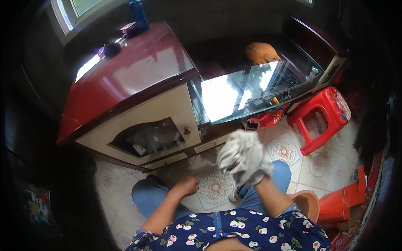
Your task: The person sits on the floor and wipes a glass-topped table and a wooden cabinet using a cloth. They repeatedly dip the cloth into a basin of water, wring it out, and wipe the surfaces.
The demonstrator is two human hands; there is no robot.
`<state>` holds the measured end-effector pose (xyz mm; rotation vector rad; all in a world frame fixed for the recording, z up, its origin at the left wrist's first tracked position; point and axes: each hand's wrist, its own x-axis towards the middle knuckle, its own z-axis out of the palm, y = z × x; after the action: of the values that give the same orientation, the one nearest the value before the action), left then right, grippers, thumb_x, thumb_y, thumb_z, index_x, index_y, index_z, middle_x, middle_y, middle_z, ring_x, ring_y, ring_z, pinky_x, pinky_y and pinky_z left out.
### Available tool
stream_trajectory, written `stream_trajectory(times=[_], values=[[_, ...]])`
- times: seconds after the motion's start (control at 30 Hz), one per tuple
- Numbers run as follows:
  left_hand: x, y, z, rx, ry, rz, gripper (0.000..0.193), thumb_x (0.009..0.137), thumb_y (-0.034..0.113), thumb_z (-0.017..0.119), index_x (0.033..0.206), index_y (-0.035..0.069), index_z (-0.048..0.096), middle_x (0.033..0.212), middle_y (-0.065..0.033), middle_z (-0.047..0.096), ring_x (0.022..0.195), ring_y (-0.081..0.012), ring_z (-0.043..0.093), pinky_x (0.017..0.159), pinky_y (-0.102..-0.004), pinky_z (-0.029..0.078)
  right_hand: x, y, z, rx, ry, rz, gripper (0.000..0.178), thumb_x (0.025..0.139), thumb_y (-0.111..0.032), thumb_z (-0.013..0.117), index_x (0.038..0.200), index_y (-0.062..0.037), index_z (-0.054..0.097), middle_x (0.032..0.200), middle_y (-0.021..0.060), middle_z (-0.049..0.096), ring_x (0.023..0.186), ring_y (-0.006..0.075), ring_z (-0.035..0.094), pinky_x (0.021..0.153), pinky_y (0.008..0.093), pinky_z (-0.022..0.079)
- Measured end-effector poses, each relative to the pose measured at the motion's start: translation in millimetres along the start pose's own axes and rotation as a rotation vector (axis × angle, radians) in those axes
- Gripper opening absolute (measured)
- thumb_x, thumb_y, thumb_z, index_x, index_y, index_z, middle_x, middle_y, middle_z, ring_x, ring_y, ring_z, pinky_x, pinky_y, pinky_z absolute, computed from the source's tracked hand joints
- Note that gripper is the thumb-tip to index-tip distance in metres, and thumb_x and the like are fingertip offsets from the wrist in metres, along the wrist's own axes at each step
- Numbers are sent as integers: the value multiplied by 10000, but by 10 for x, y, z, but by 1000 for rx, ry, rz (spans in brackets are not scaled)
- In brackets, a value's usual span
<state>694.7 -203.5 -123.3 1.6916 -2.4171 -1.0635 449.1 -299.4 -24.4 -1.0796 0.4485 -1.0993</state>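
A crumpled grey-white cloth hangs over my right hand in front of the cabinet, slightly smeared by motion. The cloth hides most of that hand's fingers; it bunches around them above my right knee. My left hand rests by my left knee, its fingers curled in, and I see nothing in it. Ahead stands a dark red cabinet with a cream door, which has a small round knob and a dark window. To its right, a glass shelf reflects bright light.
A red plastic stool stands at the right. Lower right are an orange bucket and a red-orange box. An orange rounded object sits behind the glass; cables lie under it. A blue can stands atop the cabinet.
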Motion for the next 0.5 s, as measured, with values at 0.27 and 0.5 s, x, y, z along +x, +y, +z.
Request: stream_trajectory(times=[0.27, 0.5], values=[[-5, -6, -59, 41, 6, -32, 306, 796, 171, 529, 1075, 117, 643, 917, -198, 649, 864, -388, 615, 753, -471, 488, 1693, -1388, -612, -522, -50, 193, 625, 835, -467, 612, 1204, 27, 509, 1034, 167, 602, 942, 229, 618, 769, 332, 546], [-194, -59, -151, 51, -25, -91, 333, 817, 194, 514, 1121, 129, 633, 948, -196, 649, 893, -381, 612, 782, -463, 487, 2407, -745, -873, -1597, 420, 118, 864, 820, -684, 464, 1399, -52, 352, 1457, 301, 242, 1347, 475, 220, 1080, 544, 221]])
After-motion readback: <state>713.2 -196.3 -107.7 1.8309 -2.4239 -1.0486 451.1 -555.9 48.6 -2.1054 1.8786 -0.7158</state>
